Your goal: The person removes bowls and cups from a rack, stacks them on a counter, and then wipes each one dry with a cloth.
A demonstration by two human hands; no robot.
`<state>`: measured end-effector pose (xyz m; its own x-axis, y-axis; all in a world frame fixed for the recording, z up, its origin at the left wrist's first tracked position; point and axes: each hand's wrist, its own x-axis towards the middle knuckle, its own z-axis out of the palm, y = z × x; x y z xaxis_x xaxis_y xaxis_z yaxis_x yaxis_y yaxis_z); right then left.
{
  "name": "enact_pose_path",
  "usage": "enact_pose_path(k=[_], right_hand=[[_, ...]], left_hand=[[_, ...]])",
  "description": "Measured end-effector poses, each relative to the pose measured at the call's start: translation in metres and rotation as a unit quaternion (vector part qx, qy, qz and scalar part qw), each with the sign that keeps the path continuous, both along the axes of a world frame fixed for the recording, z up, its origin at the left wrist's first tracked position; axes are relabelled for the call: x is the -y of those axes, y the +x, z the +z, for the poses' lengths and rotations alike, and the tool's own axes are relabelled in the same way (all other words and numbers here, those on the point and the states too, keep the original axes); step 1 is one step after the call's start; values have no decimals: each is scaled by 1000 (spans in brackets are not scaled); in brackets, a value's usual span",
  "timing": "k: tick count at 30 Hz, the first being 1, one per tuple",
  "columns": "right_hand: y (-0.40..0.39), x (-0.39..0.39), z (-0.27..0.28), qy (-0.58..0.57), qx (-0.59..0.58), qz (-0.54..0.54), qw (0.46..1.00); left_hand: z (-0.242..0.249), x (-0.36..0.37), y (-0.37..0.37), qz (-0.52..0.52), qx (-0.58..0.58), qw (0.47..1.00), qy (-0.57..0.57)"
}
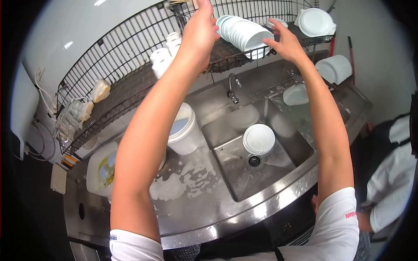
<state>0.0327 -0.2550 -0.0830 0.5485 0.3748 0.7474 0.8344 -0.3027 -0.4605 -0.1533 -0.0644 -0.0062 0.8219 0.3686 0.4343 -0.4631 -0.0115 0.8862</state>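
Black wire shelf (130, 80) bearing nested white bowls (241, 34), steel counter (187, 215) below bearing white bucket (185, 142), suds (167, 189)

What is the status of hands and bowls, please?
Left hand and right hand flank bowl stack. Stack lying sideways on wire rack. No obstruction visible between.

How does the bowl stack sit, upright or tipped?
Tipped: the bowl stack lies along the rack, open end toward the right hand.

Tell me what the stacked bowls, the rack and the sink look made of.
Stacked bowls: smooth, pale and even-coloured; plastic or melamine perhaps, ceramic possible.
Rack: dark, dull metal wire, judging by its thin bars.
Sink: shiny grey metal, likely stainless steel, given its reflections.
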Motion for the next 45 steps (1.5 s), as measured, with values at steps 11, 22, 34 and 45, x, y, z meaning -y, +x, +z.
enact_pose_path(k=[11, 22, 34, 45], right_hand=[[22, -28, 11, -111, -66, -62, 990], [20, -31, 4, -46, -82, -54, 994], [25, -45, 2, 230, 152, 1, 961], [-29, -70, 17, 325, 165, 136, 921]], left_hand=[[0, -51, 221, 121, -273, 949, 99], [-9, -70, 229, -74, -209, 975, -33], [26, -43, 175, -183, 97, 976, -73], [33, -44, 87, -164, 194, 967, 4]])
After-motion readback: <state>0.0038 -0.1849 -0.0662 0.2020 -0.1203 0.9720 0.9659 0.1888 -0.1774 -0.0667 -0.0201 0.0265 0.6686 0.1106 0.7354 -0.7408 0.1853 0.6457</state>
